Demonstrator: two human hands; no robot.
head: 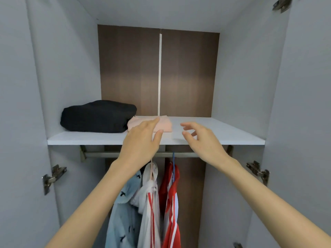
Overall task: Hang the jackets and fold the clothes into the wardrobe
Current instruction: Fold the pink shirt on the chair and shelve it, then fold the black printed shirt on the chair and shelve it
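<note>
A folded pink garment (163, 125) lies on the wardrobe's upper shelf (223, 135), right beside a folded black garment (97, 116) at the left. My left hand (143, 140) hovers at the shelf's front edge, fingers stretched over the pink garment's front and holding nothing. My right hand (200, 138) floats open to the right of the pink garment, fingers curled and apart. Below the shelf, three jackets hang from the metal rail (100, 154): a light blue one with bird prints (123, 212), a white one with red stripes (150, 203) and a red one (172, 194).
Both wardrobe doors stand open, with metal hinges at the left (53, 176) and right (258, 171). The brown back panel (129, 72) has a white vertical strip (159, 74) down its middle. The right part of the shelf holds nothing.
</note>
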